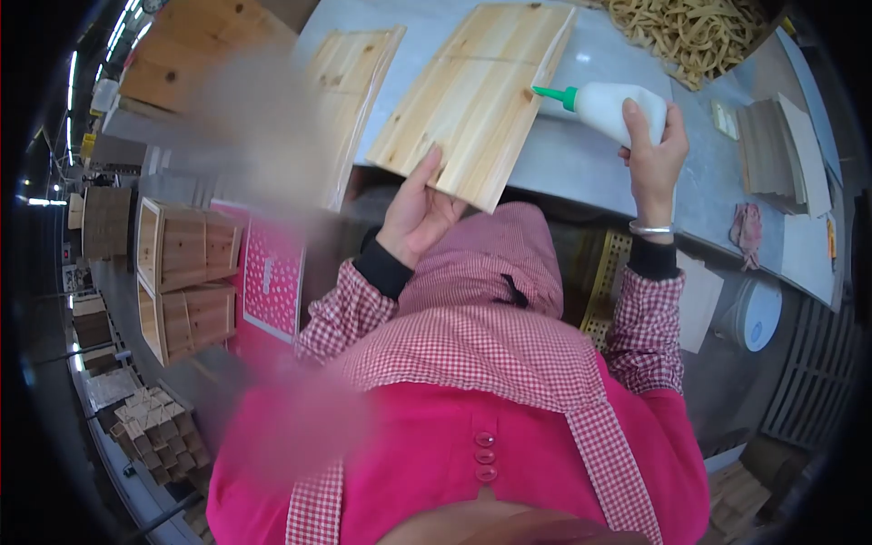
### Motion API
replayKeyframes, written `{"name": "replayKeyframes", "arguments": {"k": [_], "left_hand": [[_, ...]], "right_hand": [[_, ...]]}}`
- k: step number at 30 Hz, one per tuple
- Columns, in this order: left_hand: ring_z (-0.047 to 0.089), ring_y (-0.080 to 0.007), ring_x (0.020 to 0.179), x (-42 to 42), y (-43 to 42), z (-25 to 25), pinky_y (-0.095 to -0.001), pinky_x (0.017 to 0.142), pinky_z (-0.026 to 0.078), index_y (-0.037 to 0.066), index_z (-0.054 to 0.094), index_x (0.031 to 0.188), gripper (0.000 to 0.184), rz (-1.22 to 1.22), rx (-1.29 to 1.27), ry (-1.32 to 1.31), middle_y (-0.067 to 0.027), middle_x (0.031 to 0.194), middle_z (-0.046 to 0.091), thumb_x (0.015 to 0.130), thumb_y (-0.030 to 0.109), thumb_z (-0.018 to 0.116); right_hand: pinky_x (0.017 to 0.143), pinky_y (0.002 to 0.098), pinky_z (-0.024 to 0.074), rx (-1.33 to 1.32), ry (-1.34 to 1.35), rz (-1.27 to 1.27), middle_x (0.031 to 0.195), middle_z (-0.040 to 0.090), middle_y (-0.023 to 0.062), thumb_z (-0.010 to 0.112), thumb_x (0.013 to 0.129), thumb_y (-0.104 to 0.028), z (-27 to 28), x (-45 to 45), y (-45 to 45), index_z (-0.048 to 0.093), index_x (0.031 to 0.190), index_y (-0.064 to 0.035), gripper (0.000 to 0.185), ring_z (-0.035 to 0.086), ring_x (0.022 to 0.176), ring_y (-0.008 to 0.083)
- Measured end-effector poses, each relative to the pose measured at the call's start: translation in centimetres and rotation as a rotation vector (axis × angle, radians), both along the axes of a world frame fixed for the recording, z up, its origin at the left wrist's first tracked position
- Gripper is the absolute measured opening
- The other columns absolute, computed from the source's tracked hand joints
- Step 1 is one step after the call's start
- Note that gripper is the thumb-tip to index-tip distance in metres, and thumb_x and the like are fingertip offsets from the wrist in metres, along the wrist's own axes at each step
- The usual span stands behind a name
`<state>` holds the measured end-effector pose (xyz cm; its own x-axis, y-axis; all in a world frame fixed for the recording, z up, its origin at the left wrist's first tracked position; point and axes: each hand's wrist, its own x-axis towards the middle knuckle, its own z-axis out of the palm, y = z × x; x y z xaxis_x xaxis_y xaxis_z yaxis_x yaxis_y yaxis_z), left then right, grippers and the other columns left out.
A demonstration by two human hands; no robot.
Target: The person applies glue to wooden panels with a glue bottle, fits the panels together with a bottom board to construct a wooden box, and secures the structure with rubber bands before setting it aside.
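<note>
My left hand (pixel 421 211) grips the near edge of a pale wooden panel (pixel 472 100), its thumb on the top face. The panel is tilted, its far part over the grey table (pixel 581 173). In my right hand (pixel 652 150) is a white squeeze bottle (pixel 613 107) lying sideways, its green nozzle pointing left. The nozzle tip is at the panel's right edge; whether they touch I cannot tell. Left of this panel lies another wooden panel (pixel 350 82).
A heap of tan strips (pixel 690 32) sits at the table's back right. Right of it stand stacked thin boards (pixel 772 150) and a pink cloth (pixel 747 232). A white bucket (pixel 757 313) is below. Wooden boxes (pixel 191 250) stand at left. Blurred smudges hide part of the left side.
</note>
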<state>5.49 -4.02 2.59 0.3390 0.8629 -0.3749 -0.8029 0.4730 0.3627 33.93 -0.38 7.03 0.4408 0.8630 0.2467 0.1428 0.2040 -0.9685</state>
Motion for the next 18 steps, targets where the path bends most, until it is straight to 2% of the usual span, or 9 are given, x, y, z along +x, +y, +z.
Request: {"name": "replayKeyframes", "arguments": {"k": [4, 5, 6, 8, 9, 12, 16, 18], "left_hand": [[0.054, -0.0255, 0.123, 0.0, 0.1, 0.0, -0.0407, 0.104, 0.046, 0.003, 0.041, 0.136, 0.045, -0.022, 0.059, -0.035, -0.0131, 0.135, 0.053, 0.099, 0.026, 0.053], [0.054, -0.0255, 0.122, 0.1, 0.0, 0.2, -0.0409, 0.105, 0.045, 0.002, 0.041, 0.135, 0.045, -0.015, 0.072, -0.017, -0.0135, 0.134, 0.053, 0.099, 0.027, 0.053], [0.054, -0.0255, 0.122, 0.1, 0.2, 0.1, -0.0409, 0.105, 0.045, 0.002, 0.041, 0.135, 0.045, -0.009, 0.069, -0.017, -0.0135, 0.134, 0.053, 0.099, 0.027, 0.053], [0.054, -0.0254, 0.122, 0.0, 0.1, 0.0, -0.0412, 0.105, 0.045, 0.001, 0.041, 0.134, 0.045, -0.024, 0.083, -0.023, -0.0139, 0.133, 0.053, 0.099, 0.027, 0.053], [0.054, -0.0254, 0.122, 0.1, 0.1, 0.0, -0.0409, 0.105, 0.046, 0.001, 0.041, 0.134, 0.045, -0.028, 0.080, -0.028, -0.0144, 0.132, 0.053, 0.099, 0.026, 0.052], [0.054, -0.0256, 0.122, 0.2, 0.2, 0.0, -0.0407, 0.105, 0.046, 0.000, 0.041, 0.133, 0.045, -0.012, 0.089, -0.031, -0.0151, 0.132, 0.053, 0.099, 0.026, 0.052], [0.052, -0.0256, 0.125, 0.2, 0.1, 0.0, -0.0394, 0.107, 0.044, 0.002, 0.040, 0.135, 0.043, -0.019, 0.088, -0.053, -0.0150, 0.135, 0.051, 0.099, 0.024, 0.051], [0.051, -0.0261, 0.126, 0.2, 0.1, -0.1, -0.0402, 0.108, 0.043, 0.002, 0.040, 0.135, 0.044, -0.035, 0.074, -0.074, -0.0156, 0.136, 0.051, 0.100, 0.025, 0.051]], "right_hand": [[0.043, 0.0191, 0.0438, -0.022, -0.063, 0.122, 0.083, 0.061, 0.0052, 0.071, 0.087, -0.021, 1.0, -1.7, -5.8, 0.053, 0.106, 0.0022, 0.035, 0.056, 0.061, 0.0073], [0.051, 0.0196, 0.0456, -0.047, -0.076, 0.185, 0.085, 0.060, 0.0049, 0.070, 0.087, -0.019, 1.3, -1.8, -7.1, 0.053, 0.108, 0.0014, 0.034, 0.057, 0.067, 0.0079], [0.051, 0.0196, 0.0456, -0.050, -0.076, 0.191, 0.085, 0.060, 0.0049, 0.070, 0.087, -0.019, 1.2, -1.9, -7.6, 0.053, 0.108, 0.0014, 0.034, 0.057, 0.067, 0.0079], [0.061, 0.0217, 0.0472, 0.128, -0.258, 0.269, 0.089, 0.060, 0.0052, 0.070, 0.087, -0.018, 0.8, -1.8, -8.5, 0.054, 0.108, 0.0005, 0.032, 0.058, 0.075, 0.0090], [0.070, 0.0237, 0.0469, 0.052, -0.231, 0.293, 0.092, 0.060, 0.0060, 0.070, 0.087, -0.016, 1.5, -1.9, -9.0, 0.054, 0.109, 0.0005, 0.031, 0.057, 0.081, 0.0101], [0.071, 0.0242, 0.0473, 0.010, -0.147, 0.156, 0.093, 0.060, 0.0068, 0.070, 0.087, -0.016, 1.2, -2.5, -8.6, 0.054, 0.108, 0.0014, 0.032, 0.057, 0.080, 0.0106], [0.072, 0.0252, 0.0477, 0.102, -0.282, 0.140, 0.093, 0.060, 0.0072, 0.070, 0.087, -0.016, 0.8, -2.8, -8.6, 0.053, 0.109, 0.0020, 0.033, 0.057, 0.081, 0.0114], [0.074, 0.0256, 0.0478, 0.138, -0.308, 0.234, 0.093, 0.060, 0.0073, 0.070, 0.086, -0.015, 1.2, -3.0, -9.8, 0.053, 0.109, 0.0024, 0.034, 0.057, 0.083, 0.0117]]}}
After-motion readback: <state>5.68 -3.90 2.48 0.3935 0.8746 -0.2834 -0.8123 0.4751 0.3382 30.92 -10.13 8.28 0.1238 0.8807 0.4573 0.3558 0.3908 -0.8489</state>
